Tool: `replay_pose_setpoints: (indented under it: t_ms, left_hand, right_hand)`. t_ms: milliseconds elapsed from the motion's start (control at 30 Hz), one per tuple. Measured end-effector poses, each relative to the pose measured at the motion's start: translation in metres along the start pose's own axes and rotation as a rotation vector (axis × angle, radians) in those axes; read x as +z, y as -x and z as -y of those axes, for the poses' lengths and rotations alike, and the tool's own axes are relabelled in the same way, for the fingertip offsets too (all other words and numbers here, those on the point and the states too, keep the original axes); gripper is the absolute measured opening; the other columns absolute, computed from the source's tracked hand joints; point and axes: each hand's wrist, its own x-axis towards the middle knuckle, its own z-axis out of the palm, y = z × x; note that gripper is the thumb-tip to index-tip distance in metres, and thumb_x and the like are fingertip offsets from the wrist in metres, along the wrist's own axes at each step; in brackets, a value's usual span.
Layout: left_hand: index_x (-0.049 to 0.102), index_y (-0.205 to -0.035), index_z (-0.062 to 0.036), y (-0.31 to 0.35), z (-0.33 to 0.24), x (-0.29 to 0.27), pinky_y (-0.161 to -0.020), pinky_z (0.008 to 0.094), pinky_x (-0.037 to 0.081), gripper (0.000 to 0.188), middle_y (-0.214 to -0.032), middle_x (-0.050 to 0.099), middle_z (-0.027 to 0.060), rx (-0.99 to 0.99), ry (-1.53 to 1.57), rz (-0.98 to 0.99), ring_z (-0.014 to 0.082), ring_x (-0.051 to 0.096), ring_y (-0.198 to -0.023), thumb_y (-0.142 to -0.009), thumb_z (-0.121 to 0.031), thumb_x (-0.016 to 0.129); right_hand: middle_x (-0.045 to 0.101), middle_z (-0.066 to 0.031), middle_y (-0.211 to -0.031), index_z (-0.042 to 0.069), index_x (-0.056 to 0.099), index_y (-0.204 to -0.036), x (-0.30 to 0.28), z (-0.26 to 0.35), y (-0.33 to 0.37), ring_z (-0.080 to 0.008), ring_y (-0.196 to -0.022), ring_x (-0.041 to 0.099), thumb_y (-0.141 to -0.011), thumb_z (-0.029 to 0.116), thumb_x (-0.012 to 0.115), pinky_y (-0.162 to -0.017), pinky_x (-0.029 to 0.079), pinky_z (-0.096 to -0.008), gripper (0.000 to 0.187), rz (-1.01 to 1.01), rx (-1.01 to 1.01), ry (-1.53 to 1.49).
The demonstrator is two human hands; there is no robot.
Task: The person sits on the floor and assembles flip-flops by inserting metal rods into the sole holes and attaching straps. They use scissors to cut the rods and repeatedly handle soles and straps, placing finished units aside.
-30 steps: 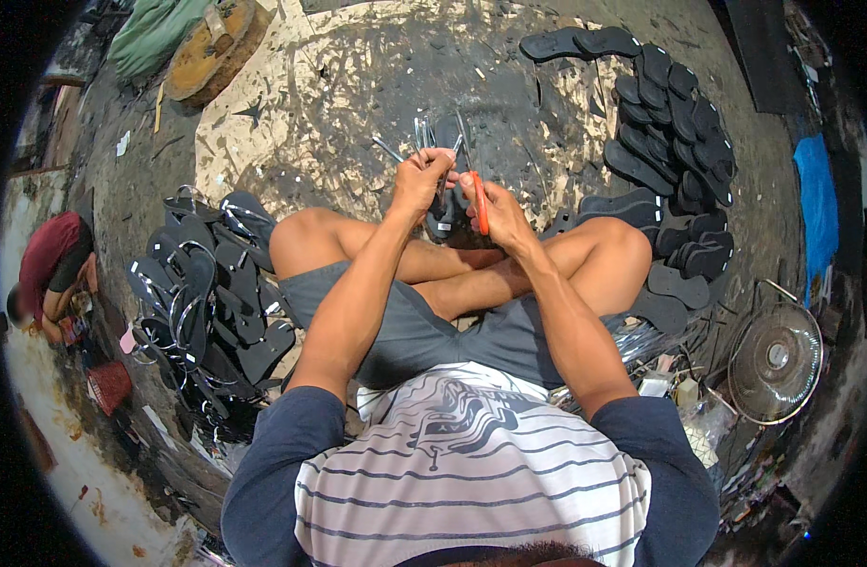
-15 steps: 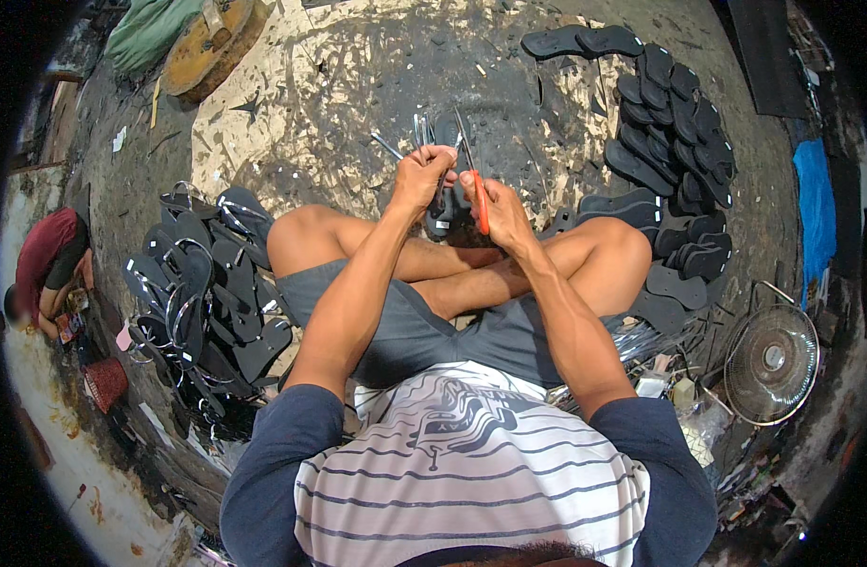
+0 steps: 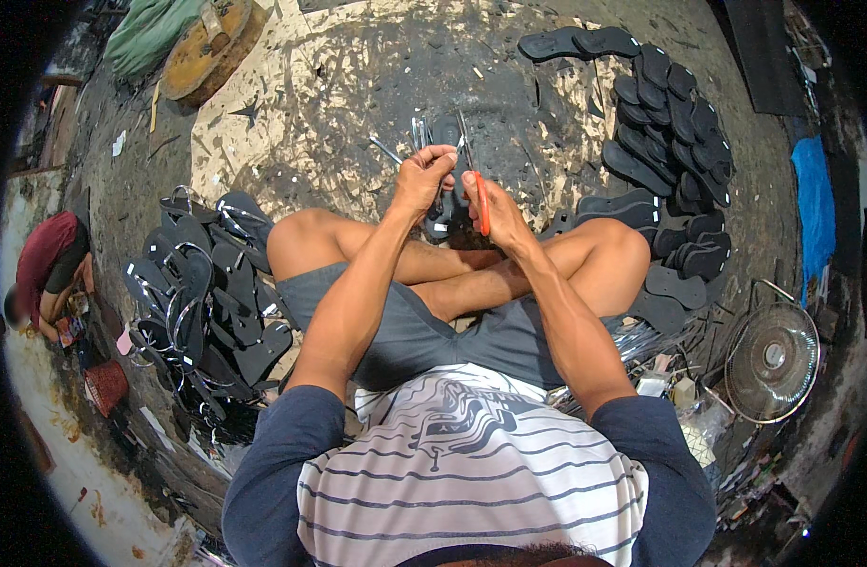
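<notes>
My left hand [image 3: 424, 181] is closed in a pinch on what looks like a thin silvery strap, mostly hidden by the fingers. Several shiny strips [image 3: 418, 134] show just beyond it, and a slim metal rod [image 3: 384, 148] slants toward its knuckles. Orange-handled scissors [image 3: 483, 203] are in my right hand [image 3: 502, 215], their blades pointing away beside my left fingertips. Beneath both hands, partly covered, a black flip-flop sole [image 3: 439, 229] lies in front of my crossed legs.
Black sandals with silvery straps [image 3: 192, 283] are heaped at my left. Rows of black soles [image 3: 656, 123] curve around the right. A fan [image 3: 772, 356] stands at the lower right, near a blue sheet [image 3: 814, 217]. Another person [image 3: 51, 265] bends over at far left.
Both hands hold nearly the same place and grip. The scissor blades look slightly closer together.
</notes>
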Motion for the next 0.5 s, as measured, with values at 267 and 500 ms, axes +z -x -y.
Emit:
replay_pose_setpoints:
  t_ms: [267, 500]
  left_hand:
    - [0.072, -0.108, -0.0030, -0.002, 0.000, -0.002, -0.056, 0.0218, 0.049, 0.023, -0.080, 0.067, -0.0023, -0.028, -0.046, -0.008, 0.0045, 0.057, -0.061, -0.092, -0.020, 0.072]
    - [0.073, -0.104, -0.0036, -0.006, 0.006, -0.004, -0.055, 0.0219, 0.048, 0.021, -0.078, 0.067, -0.0024, -0.029, -0.036, -0.028, 0.0044, 0.056, -0.059, -0.092, -0.020, 0.071]
  right_hand:
    - [0.044, 0.0043, -0.067, 0.006, 0.059, -0.088, 0.000, -0.012, -0.007, -0.0081, -0.057, 0.043, -0.097, 0.068, 0.050, -0.049, 0.034, -0.0249, 0.063, -0.023, -0.072, 0.020]
    - [0.046, 0.0041, -0.058, 0.006, 0.061, -0.074, 0.002, -0.001, 0.002, -0.0085, -0.053, 0.044, -0.097, 0.066, 0.054, -0.048, 0.033, -0.0278, 0.065, -0.157, -0.111, 0.137]
